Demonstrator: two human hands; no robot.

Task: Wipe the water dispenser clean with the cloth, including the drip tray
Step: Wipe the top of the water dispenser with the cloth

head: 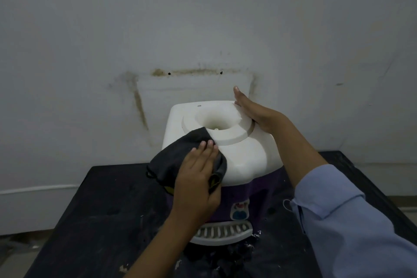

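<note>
Left hand (198, 171) lies flat, fingers together, pressing the dark cloth (178, 156) onto the front-left corner of the water dispenser (243, 156), on its white top. The right hand (255, 113), fingers straight, braces the far right edge. The drip tray (223, 231) sits low in front, beneath the left forearm and nearer that hand.

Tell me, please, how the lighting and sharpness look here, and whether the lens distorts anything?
Head view: dim, flat light with a cool cast, no glare on the white dispenser top; the dark cloth and black table lose detail; the picture is slightly soft overall; the wide lens splays the table edges and stretches the blue sleeve near the corner.
</note>
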